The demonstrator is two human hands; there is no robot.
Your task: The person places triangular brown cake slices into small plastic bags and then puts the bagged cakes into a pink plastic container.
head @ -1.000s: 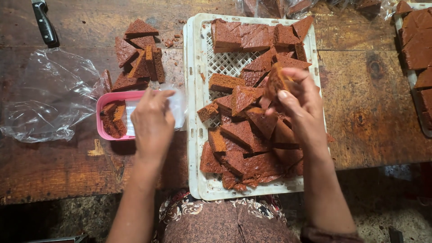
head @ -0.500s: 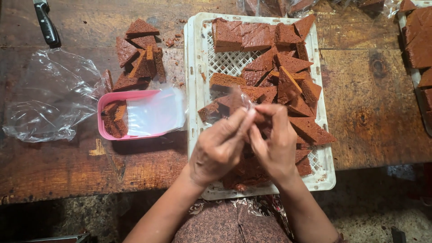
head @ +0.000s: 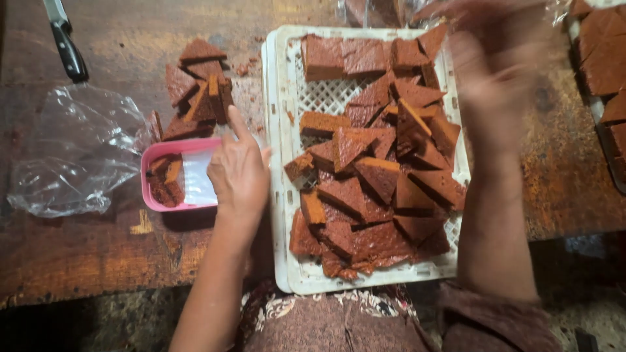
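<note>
My left hand [head: 239, 171] rests palm down on the right end of a small pink tray [head: 151, 166], fingers spread over clear plastic wrap inside it. The tray holds a few brown cake scraps at its left end. My right hand [head: 492, 62] is blurred, raised above the far right corner of a white slotted crate [head: 279, 85]; whether it holds anything cannot be seen. The crate is full of triangular brown cake slices [head: 375, 176].
A loose pile of cake offcuts [head: 199, 88] lies on the wooden table behind the pink tray. A crumpled clear plastic bag [head: 78, 153] lies at the left, a black-handled knife [head: 65, 45] at the far left. More cake [head: 603, 58] sits at the right edge.
Both hands were together over the crate's middle with a wrapped piece. My left hand has gone left to the pink tray; my right hand has swung up and away to the far right.
</note>
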